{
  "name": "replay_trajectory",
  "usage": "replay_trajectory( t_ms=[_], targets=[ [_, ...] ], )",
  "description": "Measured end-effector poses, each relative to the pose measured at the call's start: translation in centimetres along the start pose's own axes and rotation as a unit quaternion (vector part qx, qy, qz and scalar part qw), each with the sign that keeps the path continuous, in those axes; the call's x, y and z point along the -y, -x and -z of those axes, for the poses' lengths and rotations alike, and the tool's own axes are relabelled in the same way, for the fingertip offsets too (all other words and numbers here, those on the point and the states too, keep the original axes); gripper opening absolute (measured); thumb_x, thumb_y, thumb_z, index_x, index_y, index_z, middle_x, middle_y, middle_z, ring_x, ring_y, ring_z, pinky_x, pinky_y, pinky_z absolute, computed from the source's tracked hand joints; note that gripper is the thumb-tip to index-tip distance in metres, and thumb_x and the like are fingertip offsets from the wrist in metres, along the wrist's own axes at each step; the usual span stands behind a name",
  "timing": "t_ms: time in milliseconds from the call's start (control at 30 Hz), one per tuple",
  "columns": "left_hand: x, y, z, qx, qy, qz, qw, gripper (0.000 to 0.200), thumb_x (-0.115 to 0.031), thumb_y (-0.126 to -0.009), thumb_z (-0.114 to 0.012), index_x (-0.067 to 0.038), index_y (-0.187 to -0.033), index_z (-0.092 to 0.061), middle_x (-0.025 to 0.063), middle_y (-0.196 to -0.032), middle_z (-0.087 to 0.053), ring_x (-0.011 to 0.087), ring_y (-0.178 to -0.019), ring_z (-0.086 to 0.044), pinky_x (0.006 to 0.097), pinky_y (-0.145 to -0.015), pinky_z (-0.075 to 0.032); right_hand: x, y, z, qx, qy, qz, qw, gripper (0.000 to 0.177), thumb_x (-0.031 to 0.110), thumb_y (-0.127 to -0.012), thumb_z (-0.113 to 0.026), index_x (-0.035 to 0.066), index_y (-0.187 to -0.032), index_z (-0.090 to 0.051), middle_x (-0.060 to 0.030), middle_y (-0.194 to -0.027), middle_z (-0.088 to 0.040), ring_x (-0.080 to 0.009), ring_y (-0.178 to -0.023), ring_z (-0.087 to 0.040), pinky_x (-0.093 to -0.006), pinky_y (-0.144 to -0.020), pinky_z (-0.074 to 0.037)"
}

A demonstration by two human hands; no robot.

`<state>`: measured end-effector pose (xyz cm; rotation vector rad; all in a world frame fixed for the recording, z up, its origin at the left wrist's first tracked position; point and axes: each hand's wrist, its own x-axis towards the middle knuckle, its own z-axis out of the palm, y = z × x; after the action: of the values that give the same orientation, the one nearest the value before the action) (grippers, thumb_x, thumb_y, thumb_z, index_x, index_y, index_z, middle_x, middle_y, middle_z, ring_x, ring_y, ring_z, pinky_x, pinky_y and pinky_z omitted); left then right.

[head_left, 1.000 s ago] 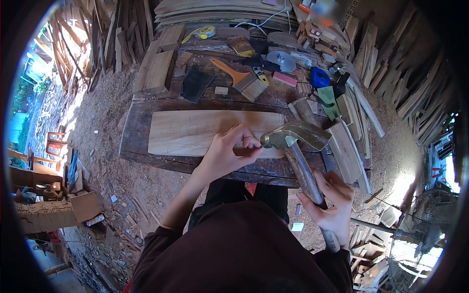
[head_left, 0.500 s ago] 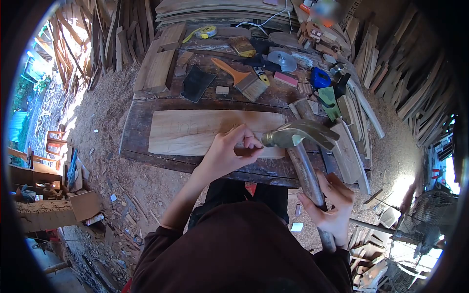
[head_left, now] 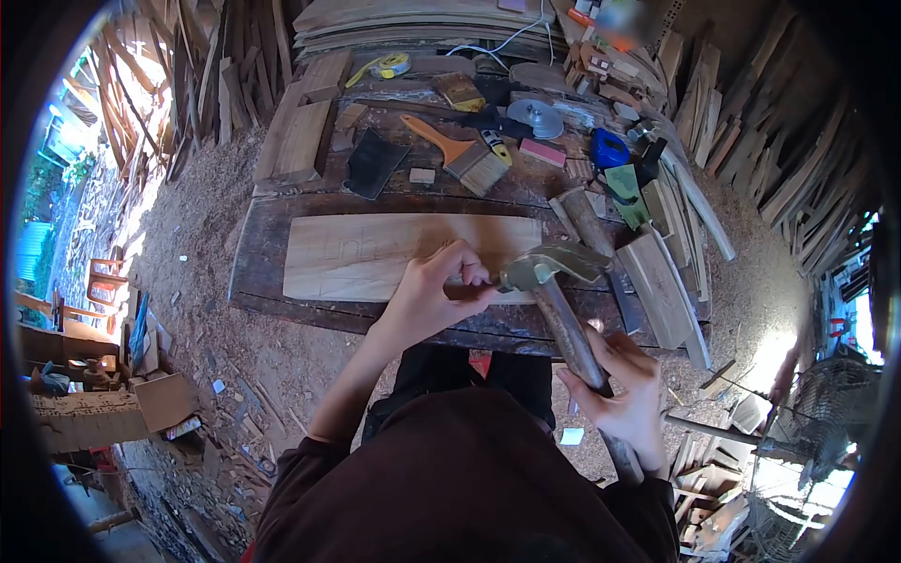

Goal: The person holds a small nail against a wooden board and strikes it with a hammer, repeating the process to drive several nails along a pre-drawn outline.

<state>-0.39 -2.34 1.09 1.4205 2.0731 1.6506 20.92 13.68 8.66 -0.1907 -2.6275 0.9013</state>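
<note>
A claw hammer (head_left: 569, 328) is in my right hand (head_left: 627, 385), whose fingers wrap round the lower part of its handle. The hammer's metal head is over the right part of a pale wooden board (head_left: 347, 249) with faint pencil marks. Its striking face lies right beside the fingertips of my left hand (head_left: 439, 286). My left thumb and forefinger are pinched together above the board's near edge. Whatever they hold is too small and too hidden to make out.
Behind the board on the dark workbench (head_left: 253, 244) lie a paintbrush (head_left: 460, 155), black sandpaper (head_left: 375, 162), a clear disc (head_left: 535, 118) and a blue tape measure (head_left: 610, 148). Wood strips (head_left: 657, 281) lie at the right edge. A fan (head_left: 817, 422) stands at the lower right.
My right hand and the hammer have shifted left, bringing the striking face closer to my left fingertips. My left hand keeps its pinch in nearly the same place.
</note>
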Motion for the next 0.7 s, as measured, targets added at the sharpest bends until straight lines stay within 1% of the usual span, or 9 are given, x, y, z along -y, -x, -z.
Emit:
replay_trajectory(
  t_ms=[33,100,133,233,267,367,433,500,700],
  targets=[
    [0.1,0.1,-0.1,-0.007,0.024,-0.001,1.0,0.032,0.0,-0.079,-0.076,-0.005,-0.081,-0.045,0.0074,-0.079,-0.068,0.0145,-0.08,-0.072,0.0255,-0.07,-0.055,-0.1,0.1,0.0,0.001,0.0,0.002,1.0,0.058,0.002,-0.067,-0.079,-0.003,-0.122,-0.064,-0.0149,-0.082,-0.067,-0.0232,-0.067,-0.06,-0.0338,-0.064,-0.051],
    [0.0,0.1,0.0,-0.024,0.046,0.015,0.999,0.032,0.0,-0.08,-0.076,-0.005,-0.081,-0.044,0.0075,-0.081,-0.069,0.0135,-0.081,-0.071,0.0252,-0.072,-0.055,-0.4,0.6,0.1,-0.053,-0.051,-0.026,0.997,0.057,0.001,-0.066,-0.08,-0.004,-0.12,-0.064,-0.0146,-0.082,-0.067,-0.0209,-0.068,-0.061,-0.0321,-0.064,-0.051],
    [0.0,0.0,0.0,-0.037,0.071,0.03,0.996,0.033,-0.001,-0.081,-0.075,-0.005,-0.08,-0.043,0.0077,-0.082,-0.07,0.0124,-0.082,-0.071,0.025,-0.073,-0.056,-1.1,1.2,0.1,-0.061,-0.071,-0.05,0.994,0.057,0.002,-0.066,-0.081,-0.004,-0.12,-0.065,-0.014,-0.082,-0.068,-0.0162,-0.068,-0.061,-0.0303,-0.065,-0.05],
    [0.6,0.0,-0.3,-0.081,0.131,0.046,0.987,0.034,-0.001,-0.082,-0.075,-0.005,-0.08,-0.041,0.0088,-0.085,-0.072,0.0116,-0.083,-0.07,0.0256,-0.074,-0.056,-2.6,1.7,-0.2,-0.102,-0.099,-0.094,0.985,0.057,0.002,-0.067,-0.081,-0.006,-0.121,-0.064,-0.0139,-0.084,-0.069,-0.0127,-0.071,-0.062,-0.0283,-0.066,-0.051],
    [0.5,0.0,-0.4,-0.081,0.131,0.045,0.987,0.034,-0.001,-0.082,-0.075,-0.005,-0.08,-0.041,0.0088,-0.085,-0.072,0.0116,-0.083,-0.07,0.0256,-0.074,-0.056,-3.0,1.6,-0.8,-0.13,-0.124,-0.106,0.978,0.055,0.001,-0.07,-0.081,-0.007,-0.122,-0.063,-0.0131,-0.085,-0.071,-0.0106,-0.073,-0.064,-0.0257,-0.068,-0.051],
    [0.1,0.0,-0.6,-0.068,0.09,0.061,0.992,0.034,-0.001,-0.083,-0.074,-0.005,-0.08,-0.04,0.0102,-0.086,-0.072,0.0122,-0.084,-0.071,0.0254,-0.074,-0.056,-5.5,1.7,-2.1,-0.143,-0.098,-0.119,0.978,0.055,0.0,-0.072,-0.079,-0.008,-0.123,-0.062,-0.0124,-0.083,-0.072,-0.0101,-0.074,-0.066,-0.0239,-0.069,-0.051],
    [0.0,-0.1,-0.6,-0.069,0.061,0.057,0.994,0.034,-0.001,-0.083,-0.074,-0.005,-0.081,-0.041,0.0108,-0.086,-0.073,0.0127,-0.084,-0.071,0.0254,-0.074,-0.056,-6.5,1.8,-2.8,-0.142,-0.125,-0.142,0.972,0.055,-0.001,-0.073,-0.079,-0.008,-0.125,-0.061,-0.011,-0.082,-0.073,-0.0086,-0.073,-0.065,-0.0233,-0.071,-0.051],
    [-0.2,-0.2,-0.6,-0.066,0.057,0.064,0.994,0.035,-0.001,-0.083,-0.075,-0.006,-0.079,-0.041,0.0112,-0.086,-0.073,0.0134,-0.087,-0.07,0.0256,-0.076,-0.055,-7.8,2.0,-3.4,-0.142,-0.199,-0.182,0.952,0.055,-0.002,-0.074,-0.078,-0.007,-0.126,-0.06,-0.0089,-0.082,-0.073,-0.0073,-0.074,-0.064,-0.0225,-0.073,-0.05],
    [-0.6,-0.4,-0.6,-0.049,0.013,0.073,0.996,0.036,0.0,-0.082,-0.076,-0.006,-0.078,-0.041,0.0106,-0.084,-0.071,0.0138,-0.09,-0.07,0.0252,-0.076,-0.054,-9.4,2.1,-4.9,-0.144,-0.291,-0.207,0.923,0.054,-0.002,-0.077,-0.077,-0.006,-0.127,-0.06,-0.0053,-0.081,-0.072,-0.0053,-0.072,-0.06,-0.0201,-0.071,-0.047]
  ],
)
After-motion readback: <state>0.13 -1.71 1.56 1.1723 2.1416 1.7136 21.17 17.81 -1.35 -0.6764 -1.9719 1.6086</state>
